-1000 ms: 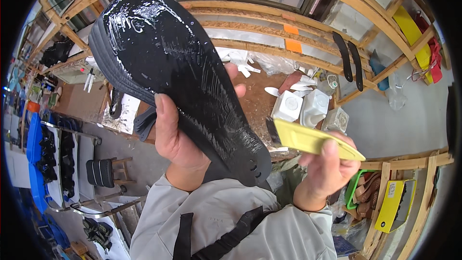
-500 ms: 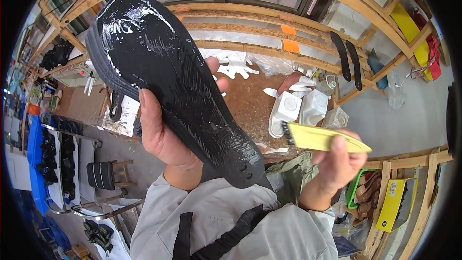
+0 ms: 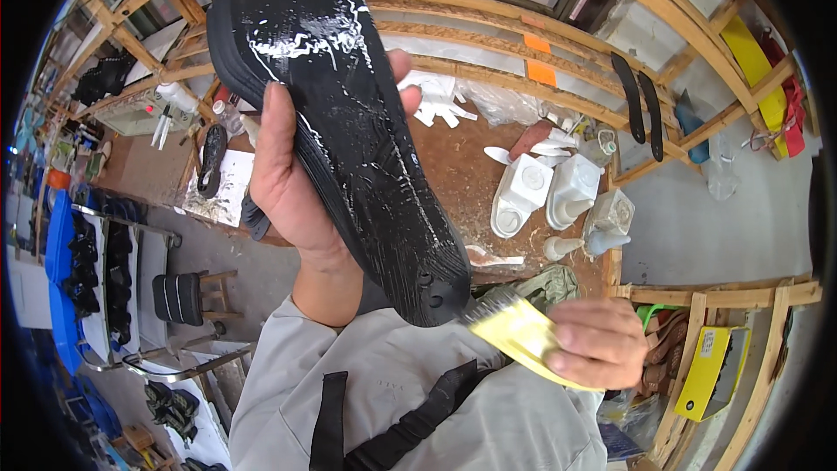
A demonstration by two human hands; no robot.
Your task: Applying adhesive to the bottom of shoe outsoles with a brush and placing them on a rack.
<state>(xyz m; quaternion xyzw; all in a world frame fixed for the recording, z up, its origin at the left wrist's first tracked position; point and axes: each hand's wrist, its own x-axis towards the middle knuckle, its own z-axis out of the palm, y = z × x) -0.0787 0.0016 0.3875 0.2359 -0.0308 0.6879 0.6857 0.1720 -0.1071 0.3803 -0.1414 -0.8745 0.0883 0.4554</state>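
Your left hand (image 3: 301, 187) clasping thick glossy-black sole (image 3: 362, 131), right hand (image 3: 602, 342) pinching flat yellow brush (image 3: 514, 338) near its narrow end, white bottles (image 3: 526, 181) well apart, right edge of brown desk (image 3: 458, 170).

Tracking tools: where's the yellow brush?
The yellow brush is in the right hand, lower right of centre in the head view, near the black sole's lower end.

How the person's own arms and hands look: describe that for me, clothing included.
The left hand and right hand are bare, with no gloves, rings or watch showing. Both arms wear loose, plain light grey sleeves; the left one ends on the forearm, leaving the wrist uncovered.
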